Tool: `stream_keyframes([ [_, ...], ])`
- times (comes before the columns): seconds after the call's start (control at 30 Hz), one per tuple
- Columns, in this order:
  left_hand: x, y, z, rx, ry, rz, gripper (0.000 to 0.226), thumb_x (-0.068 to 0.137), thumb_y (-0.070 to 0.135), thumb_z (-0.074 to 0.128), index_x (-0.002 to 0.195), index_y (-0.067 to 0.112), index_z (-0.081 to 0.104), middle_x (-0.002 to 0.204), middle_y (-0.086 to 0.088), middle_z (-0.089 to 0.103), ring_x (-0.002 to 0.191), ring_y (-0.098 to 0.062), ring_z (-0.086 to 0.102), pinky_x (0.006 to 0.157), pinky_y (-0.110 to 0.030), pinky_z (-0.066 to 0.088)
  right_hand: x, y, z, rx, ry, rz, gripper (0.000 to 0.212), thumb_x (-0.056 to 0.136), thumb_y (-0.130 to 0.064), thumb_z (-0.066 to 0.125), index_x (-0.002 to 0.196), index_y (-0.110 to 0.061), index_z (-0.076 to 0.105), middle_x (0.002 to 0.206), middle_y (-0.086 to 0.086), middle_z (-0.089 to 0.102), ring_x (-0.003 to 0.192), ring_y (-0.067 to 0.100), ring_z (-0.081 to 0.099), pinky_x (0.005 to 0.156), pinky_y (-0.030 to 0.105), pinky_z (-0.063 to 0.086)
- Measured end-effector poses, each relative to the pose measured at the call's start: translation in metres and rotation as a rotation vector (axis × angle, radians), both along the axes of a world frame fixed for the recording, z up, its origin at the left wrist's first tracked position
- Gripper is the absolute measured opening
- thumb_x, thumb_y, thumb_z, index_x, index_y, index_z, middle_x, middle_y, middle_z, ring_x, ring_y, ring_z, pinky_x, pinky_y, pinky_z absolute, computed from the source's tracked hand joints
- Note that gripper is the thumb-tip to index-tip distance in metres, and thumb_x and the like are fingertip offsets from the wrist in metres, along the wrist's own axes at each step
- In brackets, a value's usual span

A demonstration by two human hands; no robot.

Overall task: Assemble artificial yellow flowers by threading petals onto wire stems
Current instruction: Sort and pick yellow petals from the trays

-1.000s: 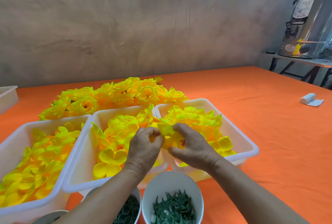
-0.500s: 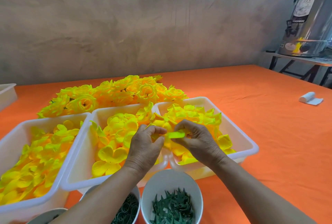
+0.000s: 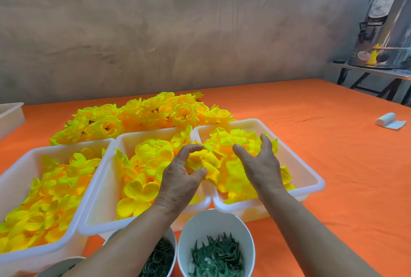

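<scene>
Far-left tub: a white tub (image 3: pixel 11 116) is cut off by the frame edge at 9 o'clock.
Left tray: a white tray (image 3: pixel 33 158) is filled with loose yellow petals (image 3: pixel 55 187).
Finished flowers: a heap (image 3: pixel 142 114) is laid on the orange cloth (image 3: pixel 333 187) at 12 o'clock of the middle tray, against the trays' far rims.
Middle tray: this tray (image 3: pixel 106 192) is set touching its neighbours and holds larger petal rounds.
Left hand: the hand (image 3: pixel 178 183) is held over the seam between the middle and right trays. A yellow petal piece (image 3: pixel 196 162) is grasped between its thumb and curled fingers.
Right tray: more petals are piled in it (image 3: pixel 298 161).
Right hand: the hand (image 3: pixel 264 167) is held above the right tray at 3 o'clock of the petal piece, apart from it. Its fingers are spread and loosely bent, and nothing is gripped.
Cups: at 6 o'clock of the hands, a ring cup (image 3: pixel 171 236) is partly covered by the left forearm, and a leaf cup (image 3: pixel 213 221) is seen between the forearms.
White roll: it (image 3: pixel 389 121) is laid at 3 o'clock, well apart.
Steel urn: it (image 3: pixel 387 29) is stood on a side table (image 3: pixel 367 72) at 2 o'clock.
</scene>
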State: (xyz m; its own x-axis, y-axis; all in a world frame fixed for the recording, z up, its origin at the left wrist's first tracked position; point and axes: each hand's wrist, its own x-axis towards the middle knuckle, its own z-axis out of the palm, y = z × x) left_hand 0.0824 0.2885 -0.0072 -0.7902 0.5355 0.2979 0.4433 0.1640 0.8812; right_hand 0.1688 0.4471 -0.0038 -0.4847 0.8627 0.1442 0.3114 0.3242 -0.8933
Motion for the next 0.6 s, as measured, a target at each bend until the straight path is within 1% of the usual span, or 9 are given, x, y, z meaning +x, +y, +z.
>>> stream_keyframes([
  [0.07,0.001,0.0,0.001,-0.002,-0.014,-0.016,0.055,0.079,0.01,0.072,0.113,0.051,0.056,0.102,0.011,0.067,0.059,-0.023,0.053,0.066,-0.04,0.056,0.0,-0.006,0.001,0.119,-0.005,0.001,0.077,0.086,-0.044,0.065,0.15,-0.018,0.029,0.153,0.006,0.036,0.141,0.025,0.033,0.112,0.037,0.028],
  [0.1,0.003,0.0,0.002,-0.005,-0.027,-0.025,0.056,0.079,0.011,0.072,0.116,0.049,0.055,0.103,0.009,0.068,0.063,-0.027,0.056,0.069,-0.041,0.057,0.001,-0.01,0.002,0.204,0.043,-0.003,0.069,0.087,-0.041,0.066,0.145,-0.016,0.039,0.148,0.007,0.042,0.138,0.025,0.036,0.111,0.038,0.029],
  [0.17,0.005,-0.001,0.005,-0.014,-0.063,-0.046,0.055,0.076,0.017,0.071,0.12,0.045,0.054,0.1,0.004,0.069,0.077,-0.037,0.062,0.075,-0.045,0.057,0.004,-0.018,0.006,0.38,0.192,0.04,0.041,0.085,-0.031,0.071,0.12,-0.013,0.062,0.123,0.007,0.061,0.118,0.025,0.053,0.102,0.038,0.04],
  [0.23,0.007,-0.002,0.008,-0.023,-0.096,-0.075,0.058,0.067,0.024,0.064,0.121,0.043,0.054,0.101,-0.002,0.068,0.084,-0.04,0.062,0.079,-0.05,0.055,0.006,-0.027,0.006,0.447,0.186,0.232,0.018,0.083,-0.03,0.074,0.095,-0.017,0.071,0.096,0.001,0.067,0.092,0.019,0.061,0.086,0.038,0.048],
  [0.3,0.007,-0.003,0.01,-0.025,-0.123,-0.105,0.064,0.062,0.023,0.059,0.122,0.044,0.054,0.112,-0.001,0.065,0.089,-0.038,0.061,0.082,-0.052,0.054,0.006,-0.033,0.004,0.515,0.021,0.422,0.018,0.084,-0.039,0.071,0.09,-0.022,0.071,0.09,-0.004,0.064,0.085,0.013,0.057,0.08,0.036,0.048],
  [0.37,0.008,-0.004,0.012,-0.016,-0.141,-0.129,0.066,0.06,0.021,0.056,0.121,0.047,0.054,0.115,0.0,0.061,0.088,-0.031,0.06,0.085,-0.051,0.052,0.004,-0.033,0.001,0.542,-0.067,0.49,0.022,0.083,-0.045,0.068,0.093,-0.025,0.068,0.092,-0.006,0.061,0.083,0.009,0.052,0.078,0.032,0.047],
  [0.47,0.009,-0.004,0.012,0.027,-0.162,-0.15,0.067,0.061,0.016,0.055,0.119,0.048,0.053,0.1,-0.005,0.063,0.077,-0.021,0.058,0.078,-0.046,0.054,0.001,-0.029,0.002,0.467,-0.057,0.507,0.025,0.08,-0.041,0.073,0.094,-0.022,0.064,0.091,-0.006,0.06,0.077,0.006,0.05,0.075,0.028,0.046],
  [0.53,0.009,-0.004,0.01,0.04,-0.146,-0.155,0.066,0.064,0.012,0.056,0.12,0.047,0.052,0.095,-0.012,0.064,0.073,-0.021,0.059,0.072,-0.045,0.054,0.001,-0.027,0.001,0.413,-0.02,0.512,0.02,0.077,-0.034,0.077,0.085,-0.021,0.064,0.084,-0.006,0.061,0.073,0.007,0.053,0.07,0.024,0.046],
  [0.6,0.008,-0.002,0.007,0.032,-0.1,-0.155,0.061,0.072,0.007,0.063,0.118,0.045,0.051,0.094,-0.012,0.064,0.069,-0.017,0.06,0.064,-0.036,0.051,0.0,-0.026,0.001,0.375,-0.006,0.51,0.016,0.076,-0.028,0.078,0.076,-0.022,0.063,0.077,-0.008,0.06,0.068,0.004,0.053,0.064,0.019,0.043],
])
